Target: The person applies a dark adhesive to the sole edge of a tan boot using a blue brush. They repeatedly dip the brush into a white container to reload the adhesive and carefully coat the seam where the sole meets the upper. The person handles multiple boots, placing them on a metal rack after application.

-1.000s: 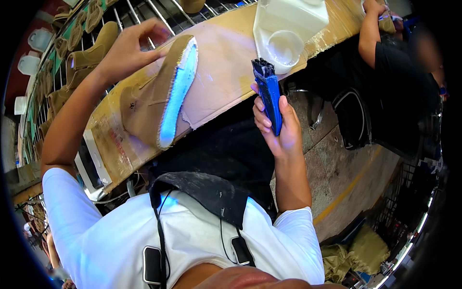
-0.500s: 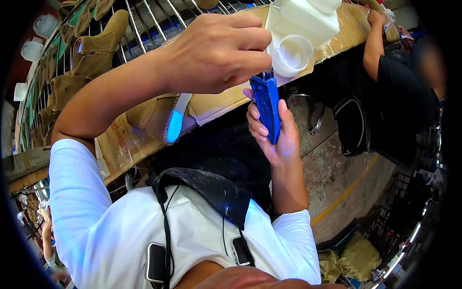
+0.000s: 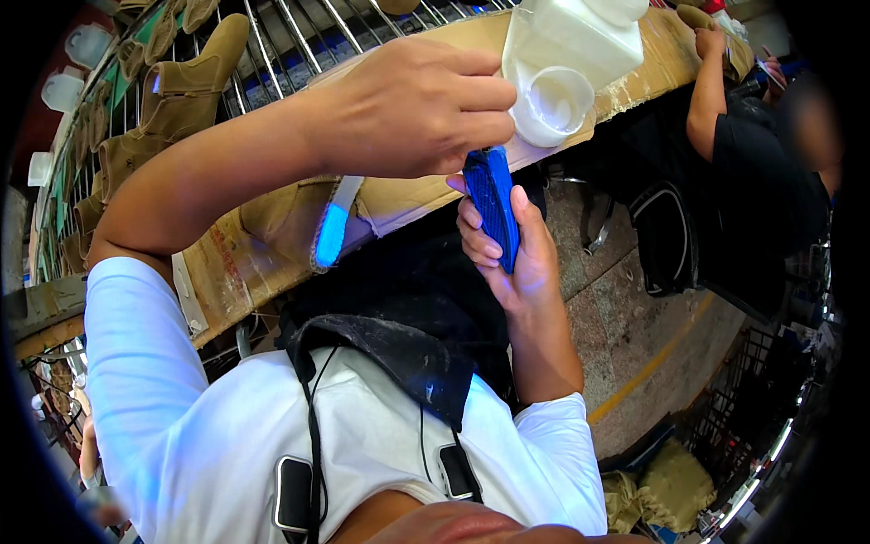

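Surface (image 3: 227, 272), a long cardboard-covered bench that curves across the upper part of the view, carries the work at chest height, so both hands operate just in front of the person's body. Behind it a wire rack (image 3: 299, 36) holds rows of tan boots (image 3: 186, 77), apparently kept within reach of the bench. A tan boot upper (image 3: 290, 218) with a pale blue-lit sole edge lies on the bench, beside the left forearm and apart from both hands. A white plastic jug (image 3: 571, 36) rests on its side near the bench's front edge, its round open mouth (image 3: 555, 104) turned toward the person, probably so that its contents can be reached easily. Left hand (image 3: 412, 109) reaches across the body and closes its fingers at the top of a blue tool handle (image 3: 494, 204), just beside the jug mouth; what the fingertips pinch there is hidden. Right hand (image 3: 512, 258) holds the same blue handle upright from below, wrapped narrowly round its lower part with the thumb alongside, which steadies it while the other hand works at its upper end. The handle thus stands between the two hands, touching both, just below the jug. Another person's arm (image 3: 702, 86) rests on the bench at far right.
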The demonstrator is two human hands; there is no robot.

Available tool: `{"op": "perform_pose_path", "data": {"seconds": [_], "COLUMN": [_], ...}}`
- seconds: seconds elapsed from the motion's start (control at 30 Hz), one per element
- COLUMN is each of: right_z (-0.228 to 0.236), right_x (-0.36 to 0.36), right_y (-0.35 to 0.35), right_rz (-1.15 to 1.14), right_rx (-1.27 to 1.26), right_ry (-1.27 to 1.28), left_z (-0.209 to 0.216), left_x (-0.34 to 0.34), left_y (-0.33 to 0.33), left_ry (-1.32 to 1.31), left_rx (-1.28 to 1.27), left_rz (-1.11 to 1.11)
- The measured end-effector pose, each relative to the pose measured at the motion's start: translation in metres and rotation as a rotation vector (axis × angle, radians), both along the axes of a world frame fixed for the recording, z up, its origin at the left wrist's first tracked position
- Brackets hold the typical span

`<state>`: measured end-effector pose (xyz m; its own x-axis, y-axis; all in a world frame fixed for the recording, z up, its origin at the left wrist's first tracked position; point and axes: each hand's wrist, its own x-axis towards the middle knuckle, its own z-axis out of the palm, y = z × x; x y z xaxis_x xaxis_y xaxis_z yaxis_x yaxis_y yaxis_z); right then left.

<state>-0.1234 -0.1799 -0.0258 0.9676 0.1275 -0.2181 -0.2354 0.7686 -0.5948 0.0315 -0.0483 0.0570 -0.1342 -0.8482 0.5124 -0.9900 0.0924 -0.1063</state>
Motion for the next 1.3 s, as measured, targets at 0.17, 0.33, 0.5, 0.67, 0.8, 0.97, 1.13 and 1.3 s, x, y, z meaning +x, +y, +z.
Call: {"op": "perform_pose_path", "data": {"seconds": [0.17, 0.33, 0.5, 0.67, 0.8, 0.97, 1.13, 1.3], "right_z": [0.003, -0.006, -0.012, -0.012, -0.012, -0.013, -0.007, -0.009], "right_x": [0.004, -0.001, -0.001, -0.001, -0.003, -0.004, 0.0, 0.001], "right_y": [0.001, -0.006, -0.013, -0.014, -0.017, -0.018, -0.019, -0.018], "right_rz": [-0.012, -0.053, -0.098, -0.106, -0.118, -0.128, -0.13, -0.112], "right_rx": [-0.012, 0.076, 0.07, -0.003, -0.027, -0.013, 0.015, 0.034], "right_ry": [0.004, 0.033, 0.057, 0.037, 0.046, 0.06, 0.028, 0.013], "left_z": [-0.003, 0.01, -0.013, -0.017, -0.006, 0.005, 0.008, -0.017], "left_x": [0.006, 0.026, 0.032, 0.036, 0.028, 0.029, 0.037, 0.048], "left_y": [0.004, 0.034, 0.047, 0.051, 0.055, 0.065, 0.065, 0.061], "left_ry": [0.047, 0.288, 0.093, -0.127, -0.254, 0.248, 0.71, 0.456], "left_rx": [-0.123, 0.026, 0.245, 0.442, 0.488, 0.431, 0.37, 0.297], "left_rz": [0.099, 0.329, 0.311, 0.299, 0.228, 0.298, 0.512, 0.454]}}
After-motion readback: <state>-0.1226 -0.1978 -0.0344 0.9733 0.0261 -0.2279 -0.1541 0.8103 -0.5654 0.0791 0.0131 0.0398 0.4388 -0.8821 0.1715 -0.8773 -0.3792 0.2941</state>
